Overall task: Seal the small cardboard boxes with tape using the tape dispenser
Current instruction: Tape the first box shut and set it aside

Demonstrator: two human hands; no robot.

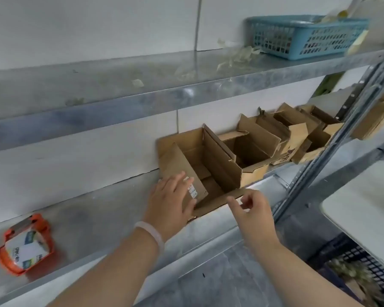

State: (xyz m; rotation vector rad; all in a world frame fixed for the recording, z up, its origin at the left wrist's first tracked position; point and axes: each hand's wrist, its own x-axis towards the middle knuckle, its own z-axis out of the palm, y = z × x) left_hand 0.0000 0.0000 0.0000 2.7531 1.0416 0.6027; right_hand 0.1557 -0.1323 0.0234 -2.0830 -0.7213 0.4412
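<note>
We look down at a metal shelf [93, 220] where a row of open boxes stands against the white wall. The nearest box [211, 160] has all its flaps up or folded out, and both hands are at it. The left grip [171, 202] lies flat on the box's left flap [180, 167], fingers straight and spread, pressing the cardboard beside a small printed label [192, 191]; a pale bracelet [152, 234] circles that wrist. The right grip [253, 210] hovers at the front flap [217, 203], its forefinger stretched towards the left hand and the other fingers loosely curled. The view is blurred there, so we cannot tell whether it pinches the flap's edge or only sits just above it. The tape dispenser [26, 247], orange with a roll of tape in it, lies on the same shelf far to the left, well apart from both hands and from the box. To the right of the nearest box, more boxes [282, 138] stand open and crowded together, touching one another. On the upper shelf [120, 87] sit a blue basket [306, 41] and, beside it, what seem to be scraps of used tape [233, 60]. At the lower right, beyond the shelf's upright, we see a black crate [364, 269].
</note>
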